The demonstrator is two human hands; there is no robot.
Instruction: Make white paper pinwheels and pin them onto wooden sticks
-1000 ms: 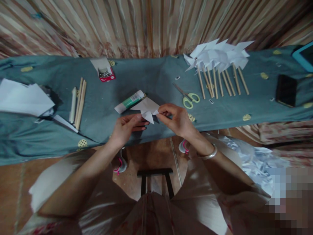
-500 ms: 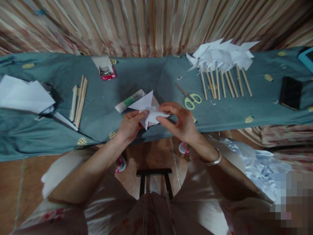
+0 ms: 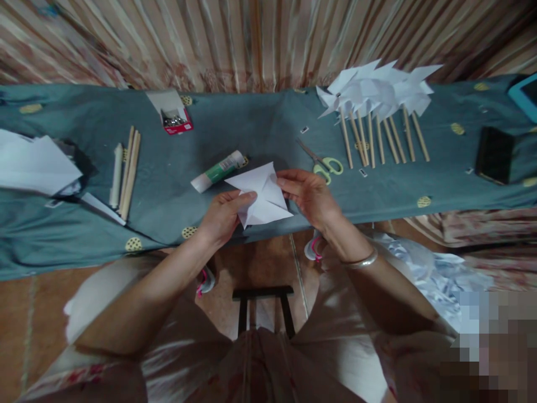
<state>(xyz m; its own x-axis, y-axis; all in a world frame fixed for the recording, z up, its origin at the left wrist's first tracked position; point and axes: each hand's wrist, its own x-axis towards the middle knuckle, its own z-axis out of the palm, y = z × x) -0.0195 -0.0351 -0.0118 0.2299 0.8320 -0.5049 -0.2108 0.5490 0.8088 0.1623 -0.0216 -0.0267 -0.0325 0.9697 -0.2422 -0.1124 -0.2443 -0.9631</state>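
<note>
A white paper pinwheel with folded blades is held over the front part of the table. My left hand pinches it, thumb pressed on top near its centre. At its right edge, my right hand grips the paper between thumb and fingers; some fingertips are hidden behind it. Just beyond lies a glue stick with a green label. Green-handled scissors rest to the right of the paper, close to my right hand.
Finished-looking white pinwheels on wooden sticks lie back right. An open red box holds small metal pieces. Loose sticks and stacked white paper are at left. A black phone lies at right.
The pinwheel has turned and lies flatter, its blades now facing up. My right hand has shifted from a front blade to the right edge. The view has moved slightly.
</note>
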